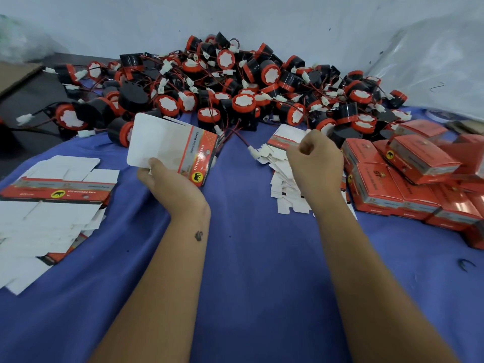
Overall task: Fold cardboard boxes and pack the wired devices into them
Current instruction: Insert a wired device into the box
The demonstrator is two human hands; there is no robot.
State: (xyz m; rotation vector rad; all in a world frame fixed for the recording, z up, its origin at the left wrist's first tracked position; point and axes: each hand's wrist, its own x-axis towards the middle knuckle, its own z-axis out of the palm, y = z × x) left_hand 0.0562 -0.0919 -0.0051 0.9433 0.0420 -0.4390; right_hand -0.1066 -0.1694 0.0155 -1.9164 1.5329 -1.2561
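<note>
While the left hand grips a flat box just before the horn pile, the right hand, curled, apparently empty, should pop it square.

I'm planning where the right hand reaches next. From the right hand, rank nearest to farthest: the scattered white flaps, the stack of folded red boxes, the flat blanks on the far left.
From the right hand:
1. White flaps, just under it.
2. Red boxes, to its right.
3. Flat blanks, far left, beyond the left hand.
</note>
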